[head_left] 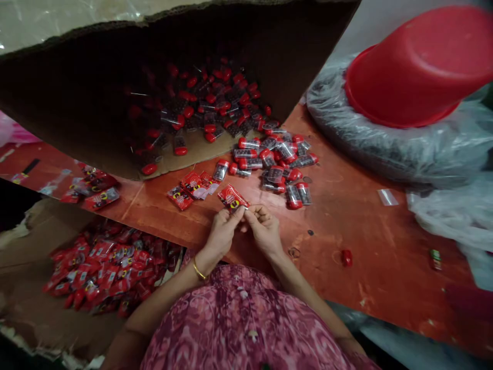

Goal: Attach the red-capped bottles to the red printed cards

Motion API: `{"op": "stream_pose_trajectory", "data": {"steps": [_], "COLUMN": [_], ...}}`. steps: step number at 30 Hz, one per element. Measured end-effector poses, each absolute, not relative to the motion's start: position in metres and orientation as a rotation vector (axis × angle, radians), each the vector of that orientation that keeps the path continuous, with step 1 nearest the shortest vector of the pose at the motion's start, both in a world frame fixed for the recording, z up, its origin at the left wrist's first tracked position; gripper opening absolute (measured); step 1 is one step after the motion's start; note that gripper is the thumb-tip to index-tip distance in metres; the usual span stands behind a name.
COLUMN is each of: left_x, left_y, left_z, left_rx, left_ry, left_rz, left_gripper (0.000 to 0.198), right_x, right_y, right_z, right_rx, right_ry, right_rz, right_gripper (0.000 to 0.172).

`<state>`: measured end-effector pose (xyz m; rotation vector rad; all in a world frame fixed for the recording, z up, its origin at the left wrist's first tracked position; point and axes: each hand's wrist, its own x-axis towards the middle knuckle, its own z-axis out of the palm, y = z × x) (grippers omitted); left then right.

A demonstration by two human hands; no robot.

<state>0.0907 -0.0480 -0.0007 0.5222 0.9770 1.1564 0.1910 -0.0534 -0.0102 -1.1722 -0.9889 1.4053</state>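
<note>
Close to my body, above the table's near edge, both hands meet at a small red printed packet (231, 196). My left hand (222, 230) pinches its lower edge between thumb and fingers. At the packet's right corner, my right hand (266, 230) has its thumb and fingertips pressed together; the fingers hide what lies between them. More red printed packets (185, 192) lie just beyond, to the left. A pile of small clear containers with red caps (275, 154), dark contents inside, sits ahead to the right.
A cardboard box (192, 163) on its side holds many red-capped containers. Below left, an open carton (31, 257) holds filled red packets (103, 262). An upturned red bucket (404, 72) rests on a plastic-wrapped bundle (370, 149). A loose red cap (347, 258) lies on the table (385, 277).
</note>
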Motion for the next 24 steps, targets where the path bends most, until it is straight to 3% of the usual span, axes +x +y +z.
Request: {"op": "stream_pose_trajectory", "data": {"steps": [4,7,11,13,16,19,24], "left_x": [0.086,0.051,-0.031,-0.067,-0.089,-0.068,-0.015], "left_y": [-0.058,-0.066,-0.082,-0.094,-0.109,-0.109,-0.068], "left_z": [0.002,0.007,0.004,0.000,-0.005,-0.004,0.004], "left_rx": [0.410,0.346,0.174,0.039,0.018,0.296,1.475], "left_ry": [0.982,1.057,1.328,1.491,1.639,1.850,2.145], "left_rz": [1.097,1.073,1.484,1.737,1.773,1.623,1.234], "left_gripper": [0.038,0.036,0.029,0.034,0.046,0.037,0.027], "right_x": [0.184,0.209,0.269,0.290,0.296,0.286,0.276], "right_y": [-0.045,-0.040,-0.029,-0.024,-0.021,-0.024,-0.027], "right_z": [-0.015,-0.016,-0.018,-0.025,-0.037,-0.044,-0.047], "right_rx": [-1.277,-1.422,-1.827,-2.006,-2.101,-2.074,-1.955], "right_ry": [-1.152,-1.452,-1.643,-1.725,-1.816,-1.852,-1.907], "right_rz": [1.221,0.851,0.123,-0.031,-0.082,-0.106,-0.145], "right_gripper": [0.037,0.032,0.029,0.033,0.034,0.034,0.035]}}
